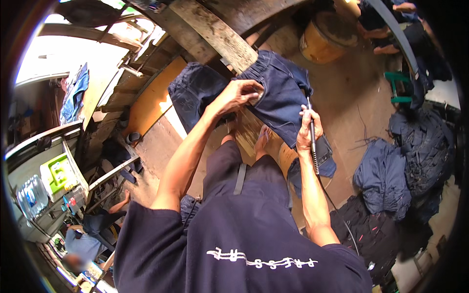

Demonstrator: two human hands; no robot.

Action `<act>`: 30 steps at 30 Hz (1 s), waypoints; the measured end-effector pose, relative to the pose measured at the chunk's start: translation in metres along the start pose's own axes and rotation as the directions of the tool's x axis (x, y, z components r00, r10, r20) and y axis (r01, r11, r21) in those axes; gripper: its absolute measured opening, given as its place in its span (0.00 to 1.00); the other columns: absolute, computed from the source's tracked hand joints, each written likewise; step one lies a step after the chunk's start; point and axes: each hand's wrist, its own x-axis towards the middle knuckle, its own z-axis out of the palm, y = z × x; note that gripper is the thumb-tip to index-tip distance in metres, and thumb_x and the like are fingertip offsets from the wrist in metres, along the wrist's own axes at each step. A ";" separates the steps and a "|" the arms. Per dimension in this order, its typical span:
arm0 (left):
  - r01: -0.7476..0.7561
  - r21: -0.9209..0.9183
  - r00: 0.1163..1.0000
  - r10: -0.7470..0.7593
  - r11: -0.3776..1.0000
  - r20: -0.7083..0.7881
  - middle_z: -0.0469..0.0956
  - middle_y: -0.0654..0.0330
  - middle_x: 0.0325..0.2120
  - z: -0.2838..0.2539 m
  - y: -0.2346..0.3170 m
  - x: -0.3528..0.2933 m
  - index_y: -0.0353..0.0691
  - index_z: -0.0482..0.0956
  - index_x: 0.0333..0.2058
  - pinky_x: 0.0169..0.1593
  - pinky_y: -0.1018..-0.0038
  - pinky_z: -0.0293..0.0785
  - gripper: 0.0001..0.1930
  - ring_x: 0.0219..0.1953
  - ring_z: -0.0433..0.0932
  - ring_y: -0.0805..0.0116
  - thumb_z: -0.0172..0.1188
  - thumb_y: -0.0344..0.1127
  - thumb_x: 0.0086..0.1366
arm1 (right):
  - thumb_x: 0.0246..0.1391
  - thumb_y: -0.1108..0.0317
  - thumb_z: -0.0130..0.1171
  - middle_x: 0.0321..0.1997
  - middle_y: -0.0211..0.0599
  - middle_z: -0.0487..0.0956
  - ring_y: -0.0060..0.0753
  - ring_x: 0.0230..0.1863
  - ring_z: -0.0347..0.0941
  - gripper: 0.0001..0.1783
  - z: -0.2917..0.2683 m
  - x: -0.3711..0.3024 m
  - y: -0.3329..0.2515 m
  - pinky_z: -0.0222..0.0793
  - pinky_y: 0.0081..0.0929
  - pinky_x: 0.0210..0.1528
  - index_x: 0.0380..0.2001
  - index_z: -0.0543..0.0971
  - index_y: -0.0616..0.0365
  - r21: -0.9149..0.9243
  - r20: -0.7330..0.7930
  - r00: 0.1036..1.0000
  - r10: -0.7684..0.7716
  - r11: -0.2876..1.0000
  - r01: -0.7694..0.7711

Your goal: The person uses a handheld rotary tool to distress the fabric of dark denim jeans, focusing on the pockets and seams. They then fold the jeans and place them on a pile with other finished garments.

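Fingers of right hand [304, 137] clamp black corded pen-shaped tool [312, 128], tip near edge of navy elastic-waist pants [283, 93] at end of wooden plank [215, 36]; left hand [238, 94] curls fingers at fabric, grip unclear. Work looks unfinished; status of heaped garments [383, 173] uncertain.

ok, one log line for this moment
left hand: on dark-blue garment | right hand: holding black corded pen-like tool | garment: at wooden plank end

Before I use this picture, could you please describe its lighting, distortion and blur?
Head view: glare washes out the upper-left opening; the white rail curves with the fisheye; the rim falls black; the dark blue shorts and right hand look fairly sharp; blur covers part of a person, lower left.
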 end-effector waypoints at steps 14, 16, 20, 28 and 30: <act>-0.168 -0.088 0.969 0.149 0.982 -0.195 0.85 0.54 0.57 0.032 -0.027 -0.033 0.36 0.76 0.65 0.59 0.68 0.80 0.20 0.55 0.84 0.65 0.62 0.31 0.77 | 0.61 0.73 0.67 0.45 0.54 0.89 0.47 0.49 0.89 0.15 0.026 0.015 -0.025 0.84 0.41 0.57 0.48 0.82 0.71 0.080 0.282 0.935 -0.213 0.977 0.198; -0.189 -0.034 0.964 0.179 0.981 -0.195 0.87 0.57 0.51 0.029 -0.032 -0.033 0.39 0.81 0.63 0.57 0.70 0.81 0.20 0.52 0.85 0.69 0.63 0.28 0.75 | 0.59 0.76 0.66 0.48 0.60 0.88 0.53 0.52 0.88 0.15 0.039 0.012 -0.030 0.84 0.44 0.59 0.49 0.81 0.72 0.143 0.467 0.798 -0.380 0.923 0.356; -0.240 -0.068 0.957 0.224 0.968 -0.184 0.89 0.59 0.46 0.024 -0.038 -0.034 0.42 0.84 0.62 0.53 0.73 0.82 0.20 0.47 0.85 0.74 0.63 0.24 0.73 | 0.57 0.78 0.62 0.46 0.68 0.87 0.62 0.51 0.88 0.16 0.054 0.001 -0.031 0.84 0.49 0.58 0.49 0.80 0.72 0.153 0.548 0.689 -0.474 0.867 0.474; -0.380 0.040 0.893 0.378 0.924 -0.243 0.89 0.54 0.44 0.040 -0.044 -0.040 0.44 0.85 0.58 0.48 0.67 0.84 0.20 0.41 0.88 0.61 0.66 0.29 0.67 | 0.61 0.79 0.59 0.50 0.66 0.86 0.56 0.54 0.87 0.16 0.038 -0.005 -0.011 0.85 0.44 0.58 0.52 0.80 0.71 0.215 0.406 0.849 -0.337 0.939 0.270; -0.310 0.067 0.918 0.317 0.948 -0.238 0.88 0.55 0.46 0.044 -0.040 -0.048 0.44 0.85 0.59 0.47 0.68 0.84 0.25 0.41 0.89 0.63 0.72 0.29 0.62 | 0.60 0.79 0.59 0.50 0.66 0.86 0.56 0.54 0.87 0.16 0.036 -0.005 -0.013 0.85 0.46 0.59 0.51 0.80 0.72 0.186 0.417 0.837 -0.354 0.935 0.302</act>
